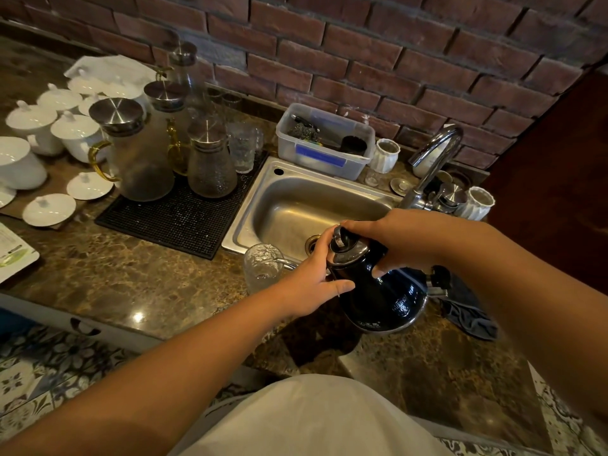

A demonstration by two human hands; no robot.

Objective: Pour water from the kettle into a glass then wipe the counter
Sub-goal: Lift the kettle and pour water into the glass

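We grip the kettle [378, 291] with both hands: right hand [404, 241] closed round its handle, left hand [309, 284] steadying its side. Tipping too fast could overshoot the glass [261, 266] and wet the counter [131, 274]

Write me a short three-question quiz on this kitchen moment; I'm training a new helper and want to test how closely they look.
1. True or false: the black glossy kettle stands upright on the counter.
2. Which hand grips the kettle's handle? A) left hand B) right hand C) neither
3. Fill in: the kettle's thin spout reaches over the rim of the clear patterned ___ beside the steel sink.

Key:
1. False; it is tilted towards the glass.
2. B; the left hand steadies the lid end.
3. Glass. Flowing water cannot be made out. The dark grey cloth lies unused at the right.
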